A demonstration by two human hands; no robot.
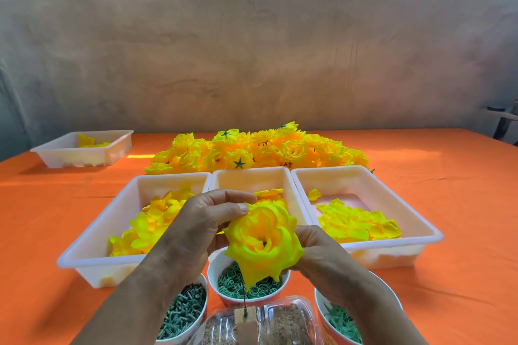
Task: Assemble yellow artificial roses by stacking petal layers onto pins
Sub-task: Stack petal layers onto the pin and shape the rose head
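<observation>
Yellow rose [262,244] is held over the near edge of the orange tabletop [448,204], just above a bowl of green rings [212,272]. The left grip [193,230] pinches an upper petal between thumb and fingers. The right grip [319,252] curls round the flower from its right side. A thin pin [245,304] hangs under the rose. Behind stand three white trays [249,173] with petals, and a heap of finished roses [252,151] lies toward the far edge.
</observation>
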